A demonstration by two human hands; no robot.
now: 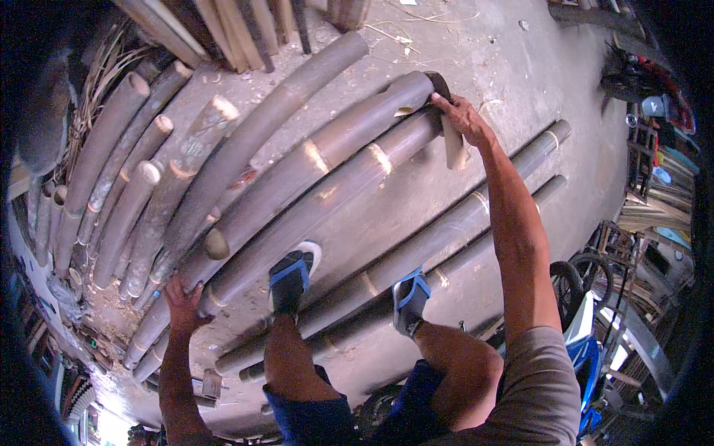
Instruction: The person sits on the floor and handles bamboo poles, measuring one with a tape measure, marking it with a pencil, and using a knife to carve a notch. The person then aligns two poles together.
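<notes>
My left hand (pixel 186 305) lies with fingers spread on the lower part of a long brown bamboo pole (pixel 275 178). A second bamboo pole (pixel 297 197) runs close beside it, nearer my feet. At their far upper ends, the fingers of my right hand (pixel 462 120) close round a flat strip (pixel 454 147) that sits across the pole ends. Its lower part is pale; a dark rounded piece (pixel 437 84) shows above my fingers, and I cannot tell whether it belongs to the strip. The hand covers the middle.
My sandalled feet (pixel 288 282) stand between the held poles and two more poles (pixel 446 223) on the concrete floor (pixel 520 89). Several bamboo lengths (pixel 141 208) lie at the left, with wooden planks (pixel 238 33) behind. A blue and white motorbike (pixel 584 364) stands at the right.
</notes>
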